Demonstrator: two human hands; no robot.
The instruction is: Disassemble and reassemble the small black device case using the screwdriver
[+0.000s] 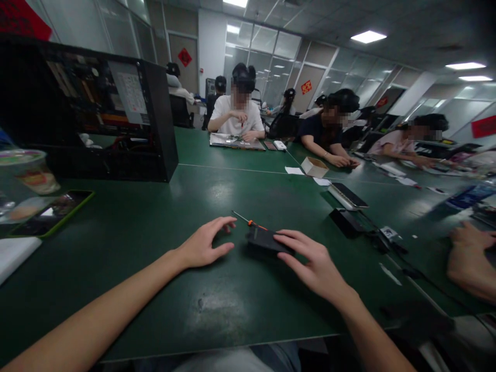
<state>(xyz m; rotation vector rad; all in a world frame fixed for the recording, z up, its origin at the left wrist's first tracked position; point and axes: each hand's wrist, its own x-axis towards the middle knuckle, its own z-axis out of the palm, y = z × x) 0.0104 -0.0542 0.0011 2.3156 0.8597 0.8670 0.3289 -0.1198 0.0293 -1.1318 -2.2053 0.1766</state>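
Observation:
My right hand (312, 261) grips the right end of a flat black rectangular block (265, 241), its fingers on top and the thumb along the near side. What kind of object the block is, I cannot make out. My left hand (209, 243) hovers left of the block, its fingers apart and nothing in them. Just behind the block lies a screwdriver (251, 223) with an orange and black handle, its thin metal shaft pointing away to the left. The block hides part of that handle.
An open black computer case (155, 119) stands at the left, near a cup (31, 170) and a green-edged phone (58, 212). Right of my hands are a white device (346, 196), a small box (314, 167) and cables. Co-workers sit across the green table (217, 299); another person's hand (470, 253) rests at right.

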